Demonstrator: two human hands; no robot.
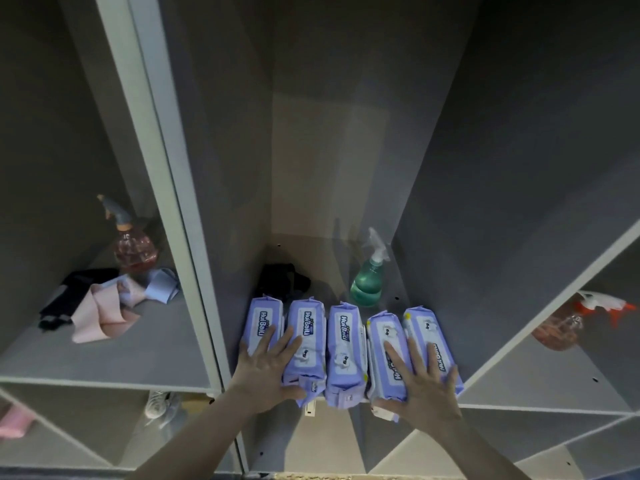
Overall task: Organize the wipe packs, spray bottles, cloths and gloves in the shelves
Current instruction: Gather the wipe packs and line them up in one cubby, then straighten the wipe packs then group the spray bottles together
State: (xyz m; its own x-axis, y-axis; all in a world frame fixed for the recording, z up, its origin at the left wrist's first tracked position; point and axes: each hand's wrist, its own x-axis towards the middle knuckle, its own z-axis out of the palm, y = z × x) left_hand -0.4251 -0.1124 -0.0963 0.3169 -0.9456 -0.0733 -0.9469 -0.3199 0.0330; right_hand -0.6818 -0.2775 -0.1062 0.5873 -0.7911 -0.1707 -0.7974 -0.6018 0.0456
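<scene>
Several purple wipe packs (344, 344) stand side by side in a row at the front of the middle shelf compartment. My left hand (265, 368) lies flat with straight fingers on the two leftmost packs. My right hand (424, 386) lies flat, fingers spread, on the two rightmost packs. Behind the row, a green spray bottle (367, 282) stands at the back right and a black cloth or glove (282, 280) lies at the back left. In the left compartment are a pink spray bottle (133, 249), a pink cloth (100, 315), a light blue cloth (162, 287) and a black cloth (65, 301).
A red-and-white spray bottle (571, 320) lies on its side in the right compartment. The lower left compartments hold a pink item (14, 422) and a white shoe-like object (161, 403). Grey dividers (180, 209) wall off each compartment.
</scene>
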